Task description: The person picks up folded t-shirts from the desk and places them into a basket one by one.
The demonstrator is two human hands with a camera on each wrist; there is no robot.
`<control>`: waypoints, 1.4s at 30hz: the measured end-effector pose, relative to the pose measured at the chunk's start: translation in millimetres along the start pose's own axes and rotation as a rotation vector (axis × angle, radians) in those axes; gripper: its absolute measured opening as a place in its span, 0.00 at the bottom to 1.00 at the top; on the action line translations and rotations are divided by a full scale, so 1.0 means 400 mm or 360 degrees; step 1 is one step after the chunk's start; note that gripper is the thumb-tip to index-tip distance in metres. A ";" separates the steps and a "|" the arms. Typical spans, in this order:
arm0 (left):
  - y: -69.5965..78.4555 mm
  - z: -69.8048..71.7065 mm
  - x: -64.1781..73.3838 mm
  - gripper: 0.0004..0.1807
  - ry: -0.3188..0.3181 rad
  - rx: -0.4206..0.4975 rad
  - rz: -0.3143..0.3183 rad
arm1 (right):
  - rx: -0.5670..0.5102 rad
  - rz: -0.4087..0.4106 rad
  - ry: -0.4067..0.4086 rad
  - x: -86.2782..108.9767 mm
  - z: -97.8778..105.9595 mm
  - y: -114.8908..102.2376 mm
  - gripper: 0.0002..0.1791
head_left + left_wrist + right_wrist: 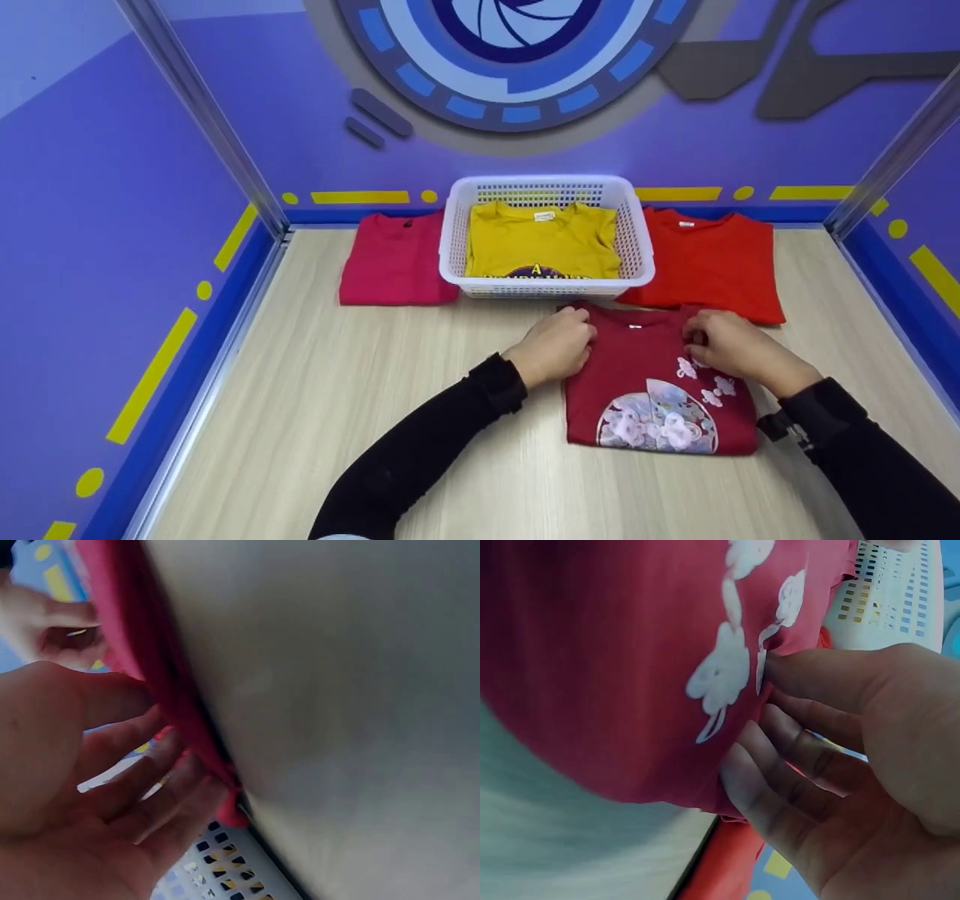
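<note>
1. So the basket (547,283) sits at the back of the counter (375,375), with the inside shirt (544,236) in it.
2. Left-side shirt (391,262) is just left of the basket, right-side shirt (712,259) just right.
3. Front shirt (652,360) is before the basket, kinda off to the right.
4. Hands: left hand (553,346) on its left side, right hand (731,346) on its right.

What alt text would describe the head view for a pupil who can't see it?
A person's left hand and right hand grip a folded, flower-printed dark red shirt near its top edge on a pale table. Behind it, a white basket holds a yellow shirt, with a folded pink shirt on the left and a red-orange shirt on the right.
</note>
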State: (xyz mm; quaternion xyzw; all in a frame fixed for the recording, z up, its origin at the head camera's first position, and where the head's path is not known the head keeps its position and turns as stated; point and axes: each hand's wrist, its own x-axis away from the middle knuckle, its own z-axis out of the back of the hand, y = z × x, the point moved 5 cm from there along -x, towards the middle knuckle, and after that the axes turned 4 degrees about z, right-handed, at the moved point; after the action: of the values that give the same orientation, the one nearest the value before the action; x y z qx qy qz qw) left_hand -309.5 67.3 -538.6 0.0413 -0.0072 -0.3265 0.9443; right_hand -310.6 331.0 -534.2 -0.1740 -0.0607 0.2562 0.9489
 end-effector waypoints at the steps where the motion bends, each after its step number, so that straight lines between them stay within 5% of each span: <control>1: -0.001 0.002 -0.001 0.10 0.0008 0.0000 0.0006 | 0.0001 0.0005 0.0003 -0.003 0.001 -0.002 0.07; 19: -0.088 0.005 0.076 0.09 0.0136 0.0065 0.0036 | -0.0049 0.0059 0.0022 -0.057 -0.038 -0.078 0.06; 29: -0.196 0.008 0.168 0.08 0.0222 0.0174 0.0155 | -0.0059 0.0168 0.0083 -0.137 -0.086 -0.172 0.05; 37: -0.250 0.026 0.215 0.08 0.0177 0.0209 0.0244 | -0.0077 0.0211 0.0142 -0.176 -0.110 -0.227 0.06; 42: -0.270 0.046 0.222 0.10 0.0130 0.0219 0.0318 | -0.0154 0.0170 0.0306 -0.171 -0.079 -0.218 0.06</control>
State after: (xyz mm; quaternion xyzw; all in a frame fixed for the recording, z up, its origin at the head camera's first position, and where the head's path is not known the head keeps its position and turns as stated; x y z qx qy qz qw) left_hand -307.1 -73.4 -530.4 0.1184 0.0049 -0.2275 0.9665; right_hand -322.5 216.3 -533.8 -0.2465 0.0275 0.2852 0.9258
